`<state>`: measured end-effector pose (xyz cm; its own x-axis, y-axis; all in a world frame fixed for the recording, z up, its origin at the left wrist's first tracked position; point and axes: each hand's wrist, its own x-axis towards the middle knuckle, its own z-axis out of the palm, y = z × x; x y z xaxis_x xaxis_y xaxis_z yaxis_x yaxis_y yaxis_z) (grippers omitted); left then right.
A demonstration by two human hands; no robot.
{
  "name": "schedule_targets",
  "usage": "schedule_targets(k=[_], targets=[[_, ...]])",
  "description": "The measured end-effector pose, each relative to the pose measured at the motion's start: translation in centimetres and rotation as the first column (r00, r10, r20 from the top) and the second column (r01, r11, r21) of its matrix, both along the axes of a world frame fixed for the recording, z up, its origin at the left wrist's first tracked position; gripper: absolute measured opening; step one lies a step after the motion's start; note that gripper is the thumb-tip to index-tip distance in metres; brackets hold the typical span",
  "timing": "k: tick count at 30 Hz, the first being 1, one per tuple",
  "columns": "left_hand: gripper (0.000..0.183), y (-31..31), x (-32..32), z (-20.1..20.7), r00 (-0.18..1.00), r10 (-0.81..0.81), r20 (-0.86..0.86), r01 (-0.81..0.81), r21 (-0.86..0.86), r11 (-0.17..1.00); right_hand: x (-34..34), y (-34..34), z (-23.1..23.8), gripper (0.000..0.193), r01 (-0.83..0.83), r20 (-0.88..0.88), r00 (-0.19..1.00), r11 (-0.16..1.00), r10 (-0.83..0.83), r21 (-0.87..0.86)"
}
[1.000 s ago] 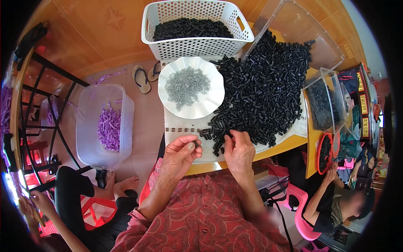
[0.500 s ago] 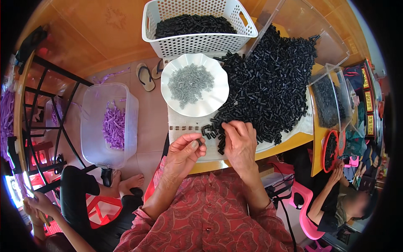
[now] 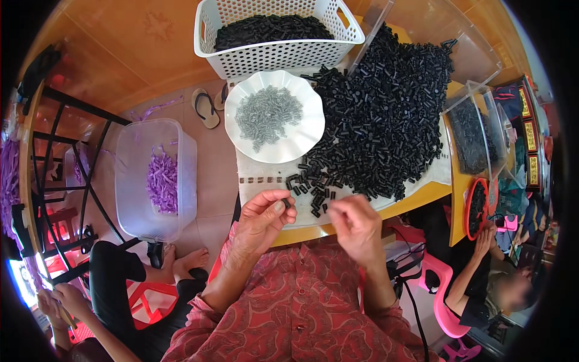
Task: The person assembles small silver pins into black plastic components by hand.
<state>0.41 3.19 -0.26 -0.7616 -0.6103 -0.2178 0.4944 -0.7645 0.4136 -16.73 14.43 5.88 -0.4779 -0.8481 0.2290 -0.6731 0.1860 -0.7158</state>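
My left hand [image 3: 260, 222] is closed, pinching a small black cylindrical piece [image 3: 286, 204] between thumb and fingertips just above the table's front edge. To its right hovers my right hand [image 3: 357, 232]; its fingers are smeared by motion, so I cannot make out anything in them. Beyond both hands spreads a large heap of short black cylinders [image 3: 380, 120], with several loose ones scattered close to the left fingertips. A white wavy-rimmed plate [image 3: 237, 145] left of the heap holds a mound of small clear pieces [image 3: 268, 117].
At the back stands a white perforated basket [image 3: 283, 57] of black pieces. Clear plastic boxes [image 3: 476, 139] and a red tray [image 3: 470, 208] are at right. Left, a translucent tub [image 3: 129, 181] holds purple strips. One person [image 3: 482, 289] sits at right, another's hands [image 3: 66, 301] are at lower left.
My right hand has drawn back from the heap's near edge, toward me and slightly right. My left hand still pinches the black piece in almost the same place. The view has shifted slightly.
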Motion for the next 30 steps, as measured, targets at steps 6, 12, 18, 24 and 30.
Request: schedule_targets(k=[6, 12, 18, 24, 30], targets=[[0.022, 0.1, 0.1, -0.1, 1.000, -0.004, 0.002, 0.004, -0.014, 1.000, 2.5, 0.2, -1.2, 0.013, -0.070, -0.020, 0.997, 0.992, 0.072, 0.104], [0.023, 0.2, 0.1, -0.3, 1.000, -0.001, -0.013, 0.001, -0.001, 1.000, 2.6, -1.0, -1.4, 0.014, -0.095, -0.105, 0.990, 0.995, 0.097, 0.019], [0.023, 0.1, 0.2, -0.3, 1.000, -0.012, -0.009, 0.012, 0.000, 1.000, 0.8, 0.5, -2.2, 0.013, 0.122, -0.036, 0.992, 0.992, -0.121, 0.015], [0.022, 0.1, 0.2, -0.2, 1.000, -0.015, -0.014, 0.015, 0.006, 1.000, -1.0, -0.6, -2.0, 0.015, 0.189, -0.151, 0.970, 0.982, -0.188, -0.013], [0.022, 0.1, 0.2, -0.3, 0.999, -0.012, -0.030, 0.012, 0.028, 1.000, -1.7, -1.2, -2.2, 0.020, 0.212, -0.292, 0.939, 0.975, -0.183, 0.070]])
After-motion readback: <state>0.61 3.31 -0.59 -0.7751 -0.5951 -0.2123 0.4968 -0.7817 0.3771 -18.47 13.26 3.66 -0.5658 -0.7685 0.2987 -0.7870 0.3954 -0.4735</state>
